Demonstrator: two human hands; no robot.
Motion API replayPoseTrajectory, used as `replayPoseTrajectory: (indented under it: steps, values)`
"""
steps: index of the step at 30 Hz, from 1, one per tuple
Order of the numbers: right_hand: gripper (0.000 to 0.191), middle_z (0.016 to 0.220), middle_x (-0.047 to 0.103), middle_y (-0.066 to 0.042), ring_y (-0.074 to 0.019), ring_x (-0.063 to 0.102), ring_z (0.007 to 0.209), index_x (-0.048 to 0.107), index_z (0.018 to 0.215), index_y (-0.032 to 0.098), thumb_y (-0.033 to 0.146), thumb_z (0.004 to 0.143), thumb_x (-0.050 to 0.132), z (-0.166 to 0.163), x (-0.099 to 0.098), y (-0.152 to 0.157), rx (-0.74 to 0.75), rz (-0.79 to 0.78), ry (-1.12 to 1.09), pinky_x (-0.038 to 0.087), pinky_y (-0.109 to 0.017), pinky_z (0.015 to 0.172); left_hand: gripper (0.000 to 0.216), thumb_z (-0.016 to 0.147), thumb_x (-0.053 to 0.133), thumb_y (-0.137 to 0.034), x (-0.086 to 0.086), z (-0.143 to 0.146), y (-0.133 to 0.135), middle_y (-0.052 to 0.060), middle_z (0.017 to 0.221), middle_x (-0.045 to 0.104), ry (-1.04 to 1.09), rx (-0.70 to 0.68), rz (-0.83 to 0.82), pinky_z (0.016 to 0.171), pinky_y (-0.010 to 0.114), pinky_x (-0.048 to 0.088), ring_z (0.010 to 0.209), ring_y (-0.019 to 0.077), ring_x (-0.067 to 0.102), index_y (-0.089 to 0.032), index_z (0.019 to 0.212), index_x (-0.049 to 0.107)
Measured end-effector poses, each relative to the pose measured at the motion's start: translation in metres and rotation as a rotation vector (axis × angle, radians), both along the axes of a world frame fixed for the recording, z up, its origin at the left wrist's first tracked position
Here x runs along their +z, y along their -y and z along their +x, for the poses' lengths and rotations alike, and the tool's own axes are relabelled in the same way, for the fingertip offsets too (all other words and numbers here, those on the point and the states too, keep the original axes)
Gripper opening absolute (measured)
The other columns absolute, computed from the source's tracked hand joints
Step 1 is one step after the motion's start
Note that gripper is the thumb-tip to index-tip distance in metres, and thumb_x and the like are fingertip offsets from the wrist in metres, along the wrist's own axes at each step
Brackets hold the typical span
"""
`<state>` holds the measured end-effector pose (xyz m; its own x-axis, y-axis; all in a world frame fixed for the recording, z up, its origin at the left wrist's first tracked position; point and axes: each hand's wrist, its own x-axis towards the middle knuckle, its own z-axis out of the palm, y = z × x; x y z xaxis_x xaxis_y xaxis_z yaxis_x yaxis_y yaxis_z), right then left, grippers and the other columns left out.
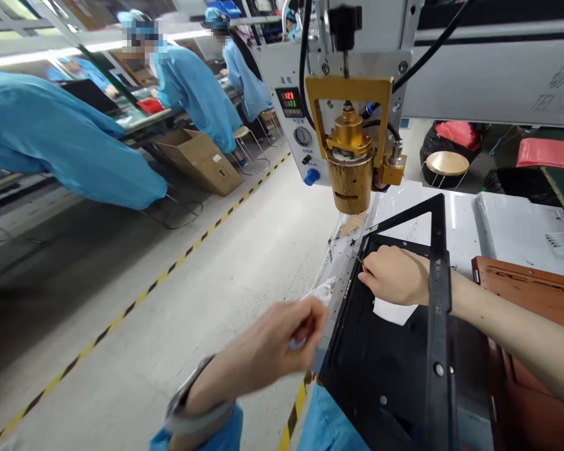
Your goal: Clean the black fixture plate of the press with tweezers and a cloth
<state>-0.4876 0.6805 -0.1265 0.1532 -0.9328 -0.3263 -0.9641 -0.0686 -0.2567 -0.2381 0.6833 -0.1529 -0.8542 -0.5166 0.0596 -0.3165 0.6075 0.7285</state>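
Note:
My right hand (395, 275) reaches through a black hinged frame (438, 300), its fingers pinched together at the far left edge of a black plate (380, 357). A thin dark tip shows by those fingertips, too small to name. Beneath this hand lies a white sheet (395, 311). My left hand (286, 338) is in the air left of the plate, blurred, with curled fingers. A whitish bit shows inside its curl, but I cannot tell what it is. Crumpled white material (323, 291) lies just behind it, at the worktop's edge.
A brass-coloured machine head (352, 169) hangs above the plate's far end, beside a control panel (291, 100) with a lit display. A brown plate (536, 300) lies on the right. Co-workers in blue gowns (192, 94) sit at a bench beyond a cardboard box (202, 160).

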Motion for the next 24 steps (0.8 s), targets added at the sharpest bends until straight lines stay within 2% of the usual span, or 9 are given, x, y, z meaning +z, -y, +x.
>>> replayPoseTrajectory:
  steps: [2,6,8,10,12,14,18,22,24]
  values:
    - [0.037,0.073,0.068,-0.012,-0.031,0.072,0.08,0.062,0.063,0.014,0.015,0.1,0.069,0.002,0.004,0.006,-0.001,0.074,0.053,0.05,-0.031,0.068,0.024,0.082,0.043,-0.003,0.003,0.019,-0.026,-0.009,0.074,0.046,-0.096,-0.071,0.014,0.055,0.017,0.037,0.06,0.0066,0.042,-0.025,0.09,0.041]
    - [0.038,0.06,0.065,-0.002,-0.0185,0.067,0.056,0.064,0.07,0.014,0.015,0.108,0.057,0.003,0.009,0.016,-0.013,0.206,0.247,0.049,-0.023,0.053,0.023,0.092,0.043,-0.002,-0.012,0.022,-0.044,-0.006,0.08,0.052,-0.174,0.112,0.046,0.064,0.019,0.04,0.07,0.0078,0.048,-0.025,0.093,0.045]
    - [0.036,0.062,0.066,0.001,-0.0144,0.066,0.052,0.063,0.076,0.014,0.014,0.11,0.052,0.004,0.011,0.02,-0.037,0.241,0.346,0.047,-0.019,0.047,0.007,0.103,0.048,-0.018,-0.025,0.009,-0.042,0.0,0.097,0.06,-0.292,0.114,0.14,0.079,0.024,0.045,0.088,0.0116,0.056,-0.024,0.102,0.051]
    - [0.033,0.062,0.067,0.001,-0.0128,0.064,0.05,0.062,0.078,0.014,0.011,0.11,0.051,0.004,0.011,0.022,-0.068,0.26,0.404,0.044,-0.016,0.042,0.03,0.107,0.051,-0.049,-0.038,-0.008,-0.047,0.008,0.112,0.064,-0.478,-0.004,0.186,0.093,0.036,0.047,0.105,0.0205,0.059,-0.022,0.117,0.055]
    - [0.032,0.062,0.066,0.001,-0.013,0.064,0.05,0.063,0.08,0.014,0.011,0.11,0.05,0.004,0.008,0.019,-0.095,0.254,0.423,0.042,-0.016,0.039,0.042,0.105,0.052,-0.06,-0.052,-0.025,-0.06,0.007,0.097,0.065,-0.64,-0.013,0.115,0.085,0.036,0.045,0.091,0.0202,0.06,-0.02,0.116,0.057]
    - [0.032,0.067,0.067,0.0,-0.0131,0.065,0.052,0.064,0.081,0.014,0.015,0.111,0.05,0.002,-0.003,0.007,-0.109,0.134,0.499,0.043,-0.016,0.04,0.036,0.11,0.042,-0.05,-0.064,-0.039,-0.076,0.001,0.075,0.06,-0.67,0.099,-0.008,0.067,0.032,0.038,0.068,0.0146,0.053,-0.02,0.097,0.056]
    - [0.028,0.086,0.07,-0.004,-0.0136,0.065,0.059,0.067,0.092,0.016,0.034,0.113,0.06,0.003,-0.043,-0.041,-0.209,-0.399,0.763,0.05,-0.019,0.046,0.052,0.113,0.018,-0.047,-0.079,-0.052,-0.09,-0.001,0.063,0.051,-0.682,0.246,-0.265,0.054,0.032,0.031,0.053,0.0133,0.042,-0.019,0.086,0.051]
    - [0.008,0.096,0.07,-0.001,-0.0123,0.066,0.065,0.067,0.117,0.022,0.023,0.114,0.06,0.007,-0.076,-0.086,-0.209,-0.593,0.614,0.055,-0.022,0.059,0.031,0.105,0.041,-0.01,-0.097,-0.057,-0.084,-0.002,0.056,0.045,-0.703,0.287,-0.509,0.049,0.033,0.023,0.048,0.0122,0.037,-0.017,0.078,0.055]
    - [0.012,0.099,0.069,-0.002,-0.0131,0.067,0.072,0.067,0.118,0.021,0.016,0.113,0.059,0.009,-0.083,-0.094,-0.157,-0.629,0.55,0.055,-0.024,0.064,0.032,0.101,0.043,-0.007,-0.108,-0.065,-0.086,-0.003,0.053,0.043,-0.712,0.369,-0.548,0.045,0.033,0.021,0.044,0.0121,0.031,-0.018,0.074,0.055]
